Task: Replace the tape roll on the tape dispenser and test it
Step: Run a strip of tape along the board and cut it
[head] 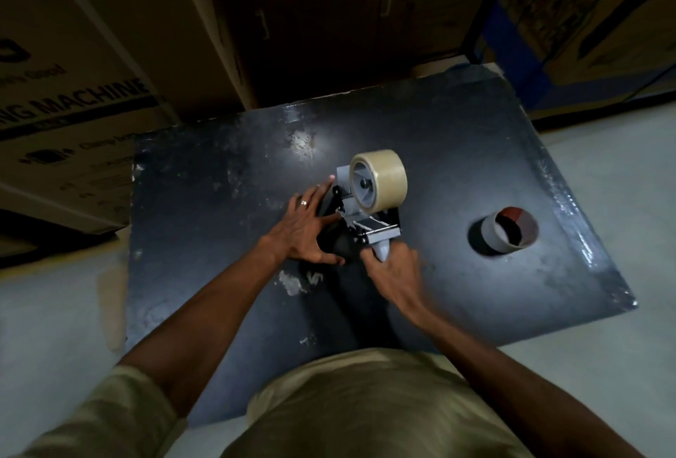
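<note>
Head view looks straight down on one dark, scuffed table (226, 208) with one tape dispenser (365, 223) standing near its middle. One full roll of clear-tan tape (384, 179) sits on the dispenser's grey hub, at the far end of the tool; the metal roller and blade part lies nearer the person. One empty cardboard core (508, 234) lies on its side well to the right of the dispenser, apart from it, its open mouth turned towards the camera.

Two bare hands are at work. The right hand (393, 271) is curled round the dispenser's grey handle at the near end — a closed grip, though the hand is a little blurred. The left hand (307, 227) lies to the left of the dispenser with its fingers spread and fairly straight, their tips reaching to the grey frame beside the roll; whether they press on it or only touch cannot be told. One ring (303, 202) shows on a finger of that hand.

Both forearms come up from the bottom edge, out of short khaki sleeves — one person, seen only from the chest down.

Several large cardboard boxes (73, 91) stand behind and to the left of the table, one printed with the word MACHINE. A blue rack post (490, 11) rises at the upper right. Pale floor (55, 311) shows on both sides of the table.
</note>
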The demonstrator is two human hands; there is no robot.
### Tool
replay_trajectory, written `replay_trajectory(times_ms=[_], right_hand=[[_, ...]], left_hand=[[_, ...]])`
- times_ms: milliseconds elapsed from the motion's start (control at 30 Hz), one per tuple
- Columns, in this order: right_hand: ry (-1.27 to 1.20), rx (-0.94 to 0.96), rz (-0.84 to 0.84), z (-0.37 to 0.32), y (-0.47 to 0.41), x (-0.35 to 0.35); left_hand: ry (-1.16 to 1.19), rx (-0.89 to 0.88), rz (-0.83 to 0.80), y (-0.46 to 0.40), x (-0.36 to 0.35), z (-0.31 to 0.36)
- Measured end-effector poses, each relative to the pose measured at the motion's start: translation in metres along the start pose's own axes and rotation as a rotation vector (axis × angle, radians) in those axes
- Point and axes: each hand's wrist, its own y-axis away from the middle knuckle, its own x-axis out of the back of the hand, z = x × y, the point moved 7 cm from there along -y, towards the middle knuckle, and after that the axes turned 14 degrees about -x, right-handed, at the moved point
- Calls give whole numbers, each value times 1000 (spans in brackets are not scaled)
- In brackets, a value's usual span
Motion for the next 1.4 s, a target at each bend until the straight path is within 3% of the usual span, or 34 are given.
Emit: replay_trajectory(times_ms=[233,800,1400], right_hand=[[113,80,66,-6,14,-2],[139,49,-53,7,10,-21],[257,114,-17,23,9,-33]], left_hand=[[-25,-18,-7,-2,-13,-20],[-39,-82,96,-11,-14,-35],[-77,-35,-8,-13,-18,-36]])
